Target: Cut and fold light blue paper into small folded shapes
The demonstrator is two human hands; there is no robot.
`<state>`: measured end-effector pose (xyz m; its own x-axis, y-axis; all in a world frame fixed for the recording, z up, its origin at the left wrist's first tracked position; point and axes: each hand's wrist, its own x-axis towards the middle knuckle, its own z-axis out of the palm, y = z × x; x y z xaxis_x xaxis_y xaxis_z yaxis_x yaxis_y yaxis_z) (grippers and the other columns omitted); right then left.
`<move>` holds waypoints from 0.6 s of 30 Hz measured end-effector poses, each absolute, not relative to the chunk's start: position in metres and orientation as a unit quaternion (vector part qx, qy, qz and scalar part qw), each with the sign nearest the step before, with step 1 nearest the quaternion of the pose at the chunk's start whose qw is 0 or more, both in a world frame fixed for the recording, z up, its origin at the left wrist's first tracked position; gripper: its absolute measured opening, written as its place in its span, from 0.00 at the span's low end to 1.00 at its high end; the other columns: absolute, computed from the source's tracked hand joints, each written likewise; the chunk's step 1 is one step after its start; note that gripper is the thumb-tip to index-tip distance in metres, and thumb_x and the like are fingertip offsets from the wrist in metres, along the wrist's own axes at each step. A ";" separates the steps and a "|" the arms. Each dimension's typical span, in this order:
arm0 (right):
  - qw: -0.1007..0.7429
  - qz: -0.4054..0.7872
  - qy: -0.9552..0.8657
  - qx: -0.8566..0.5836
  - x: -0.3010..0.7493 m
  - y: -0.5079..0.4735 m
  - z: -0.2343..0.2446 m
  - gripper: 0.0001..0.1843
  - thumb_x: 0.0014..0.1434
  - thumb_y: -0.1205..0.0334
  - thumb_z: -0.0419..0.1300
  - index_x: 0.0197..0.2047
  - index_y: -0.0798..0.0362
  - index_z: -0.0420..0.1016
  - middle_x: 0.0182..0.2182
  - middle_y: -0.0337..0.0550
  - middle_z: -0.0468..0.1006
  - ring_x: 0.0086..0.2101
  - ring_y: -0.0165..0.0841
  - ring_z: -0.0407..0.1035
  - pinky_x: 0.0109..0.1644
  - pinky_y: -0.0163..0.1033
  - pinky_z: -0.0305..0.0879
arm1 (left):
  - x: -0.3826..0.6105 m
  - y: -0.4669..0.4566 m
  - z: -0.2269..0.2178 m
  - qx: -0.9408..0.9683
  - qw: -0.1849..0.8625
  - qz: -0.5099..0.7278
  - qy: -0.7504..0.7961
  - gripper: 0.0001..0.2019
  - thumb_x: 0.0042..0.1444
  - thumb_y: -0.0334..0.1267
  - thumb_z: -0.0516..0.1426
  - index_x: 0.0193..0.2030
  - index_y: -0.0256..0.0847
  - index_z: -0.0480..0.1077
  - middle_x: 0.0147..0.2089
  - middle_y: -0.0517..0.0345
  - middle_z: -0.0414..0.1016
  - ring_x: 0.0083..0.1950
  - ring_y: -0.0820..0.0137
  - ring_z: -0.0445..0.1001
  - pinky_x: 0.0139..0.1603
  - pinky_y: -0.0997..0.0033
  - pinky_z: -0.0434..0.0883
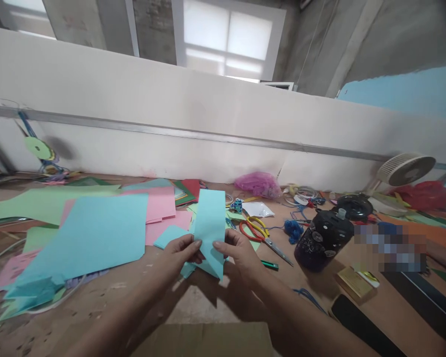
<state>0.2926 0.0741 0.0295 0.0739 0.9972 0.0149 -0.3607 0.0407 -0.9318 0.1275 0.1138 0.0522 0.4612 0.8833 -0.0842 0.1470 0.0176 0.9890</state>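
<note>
A light blue strip of paper [211,213] is held up above the table, its lower end folded to a slanted point. My left hand [184,249] pinches its left edge between thumb and fingers. On the opposite edge, my right hand [240,250] grips the same paper, thumb in front. Smaller light blue paper pieces [171,236] lie behind and under the hands. To the right of my right hand rest scissors [269,238] with red and yellow handles, and a green cutter knife [269,265] lies just below them.
Large sheets of blue paper [107,233] and pink paper [161,203] cover the left side. A dark container [323,240], a gold box [357,283], blue string [293,230] and a small fan [407,168] stand or lie at right. Cardboard [204,339] sits at the near edge.
</note>
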 end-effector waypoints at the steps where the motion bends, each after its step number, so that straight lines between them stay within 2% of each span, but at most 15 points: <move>1: 0.604 0.567 -0.387 -0.405 0.293 0.074 0.031 0.18 0.39 0.58 0.73 0.34 0.55 0.77 0.30 0.40 0.79 0.30 0.33 0.69 0.36 0.37 0.64 | 0.126 0.114 0.053 0.636 0.581 0.303 0.406 0.14 0.50 0.50 0.59 0.26 0.41 0.71 0.26 0.59 0.73 0.33 0.66 0.72 0.38 0.69 0.67; 4: 0.608 0.577 -0.367 -0.403 0.294 0.077 0.029 0.21 0.36 0.60 0.74 0.36 0.55 0.79 0.31 0.42 0.81 0.31 0.35 0.72 0.38 0.40 0.66 | 0.125 0.114 0.053 0.653 0.583 0.283 0.392 0.13 0.51 0.48 0.58 0.26 0.41 0.71 0.26 0.59 0.72 0.32 0.67 0.71 0.36 0.69 0.66; 10: 0.623 0.574 -0.357 -0.393 0.294 0.079 0.023 0.18 0.37 0.63 0.74 0.34 0.55 0.79 0.30 0.43 0.82 0.29 0.34 0.72 0.36 0.40 0.68 | 0.126 0.110 0.055 0.641 0.602 0.284 0.381 0.12 0.50 0.48 0.58 0.26 0.41 0.70 0.25 0.59 0.72 0.32 0.67 0.70 0.36 0.70 0.66; 12: 0.616 0.589 -0.349 -0.389 0.290 0.074 0.027 0.16 0.38 0.64 0.73 0.33 0.55 0.79 0.30 0.43 0.82 0.29 0.34 0.73 0.36 0.39 0.68 | 0.126 0.110 0.056 0.640 0.609 0.273 0.382 0.12 0.49 0.48 0.58 0.24 0.42 0.69 0.24 0.60 0.70 0.31 0.68 0.70 0.35 0.70 0.66; 16: 0.605 0.645 -0.331 -0.329 0.280 0.065 0.034 0.15 0.46 0.63 0.69 0.40 0.54 0.79 0.37 0.47 0.82 0.33 0.38 0.74 0.38 0.42 0.69 | 0.124 0.112 0.051 0.627 0.629 0.252 0.384 0.11 0.49 0.44 0.58 0.22 0.41 0.67 0.22 0.63 0.69 0.28 0.70 0.68 0.34 0.72 0.64; 18: 0.608 0.649 -0.326 -0.321 0.279 0.065 0.032 0.14 0.45 0.65 0.68 0.39 0.53 0.79 0.37 0.47 0.82 0.34 0.39 0.74 0.39 0.43 0.69 | 0.124 0.114 0.048 0.618 0.638 0.249 0.386 0.11 0.49 0.43 0.58 0.22 0.41 0.66 0.22 0.63 0.69 0.27 0.71 0.67 0.33 0.72 0.62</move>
